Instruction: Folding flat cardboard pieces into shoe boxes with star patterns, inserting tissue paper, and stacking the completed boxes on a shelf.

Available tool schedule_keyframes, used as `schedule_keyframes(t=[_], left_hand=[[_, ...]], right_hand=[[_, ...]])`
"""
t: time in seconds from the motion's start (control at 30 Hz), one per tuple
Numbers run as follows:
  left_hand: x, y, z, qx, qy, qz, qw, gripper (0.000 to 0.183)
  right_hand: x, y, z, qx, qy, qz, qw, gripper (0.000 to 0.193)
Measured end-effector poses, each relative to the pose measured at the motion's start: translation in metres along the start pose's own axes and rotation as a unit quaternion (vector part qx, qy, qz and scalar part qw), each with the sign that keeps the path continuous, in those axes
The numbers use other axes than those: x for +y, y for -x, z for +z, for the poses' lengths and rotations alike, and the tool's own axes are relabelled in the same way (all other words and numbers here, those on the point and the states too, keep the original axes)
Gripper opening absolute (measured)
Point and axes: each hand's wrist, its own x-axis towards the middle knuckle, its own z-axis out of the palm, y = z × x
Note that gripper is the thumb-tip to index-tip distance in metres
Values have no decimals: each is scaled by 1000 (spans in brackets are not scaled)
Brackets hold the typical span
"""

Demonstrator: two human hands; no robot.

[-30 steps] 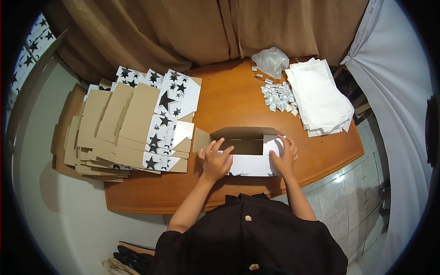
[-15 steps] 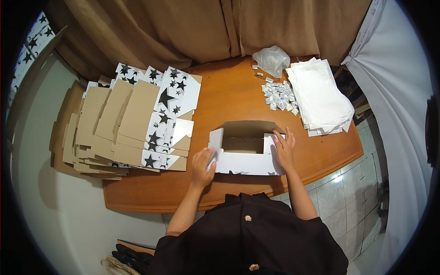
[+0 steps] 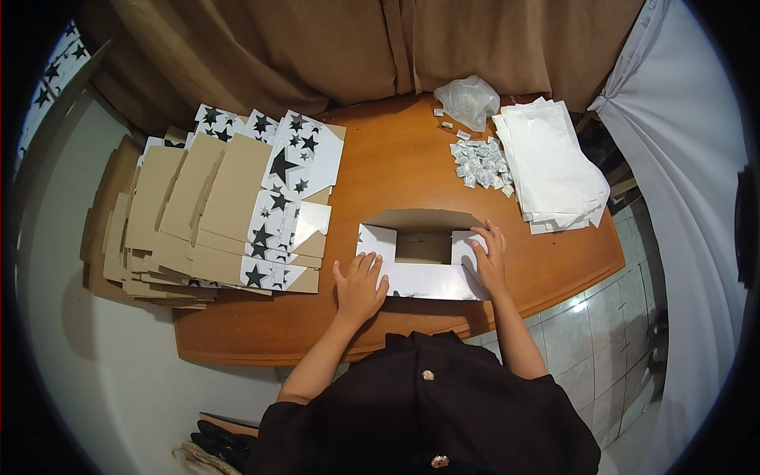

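Observation:
In front of me on the table stands a white cardboard box [image 3: 434, 279] with brown inner walls. Its side flaps are folded inward, leaving an opening in the middle. My left hand [image 3: 360, 286] rests on the box's left side, fingers spread over the left flap's outer edge. On the opposite side, my right hand [image 3: 491, 260] lies with its fingers apart along the right flap and edge. The base inside the box shows only in part.
At left lies a pile of flat brown cartons [image 3: 229, 190] with black stars on white. Small silvery sachets [image 3: 481, 162] are heaped at the back right, beside a clear plastic bag [image 3: 469, 103] and a stack of white sheets [image 3: 550, 166]. The wooden table [image 3: 380, 166] has a curved front edge.
The left flap, upright before, now lies folded inward. My left hand has gone from holding that flap's side to resting spread over its edge. My right hand has barely moved.

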Motion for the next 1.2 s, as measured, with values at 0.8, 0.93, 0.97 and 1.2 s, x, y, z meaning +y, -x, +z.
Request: schedule_keyframes(t=[0.8, 0.93, 0.97, 1.2], left_hand=[[-16, -51, 10, -23, 155, -217, 963, 95], [-14, -50, 12, -7, 124, -204, 971, 90], [-15, -50, 12, -3, 118, -199, 973, 89], [-15, -48, 14, 8, 110, -189, 976, 87]], right_hand=[[-13, 0, 4, 28, 155, 82, 984, 71], [-17, -1, 3, -37, 193, 107, 975, 67], [-20, -1, 3, -45, 196, 118, 972, 66], [-20, 0, 4, -46, 187, 117, 974, 64]])
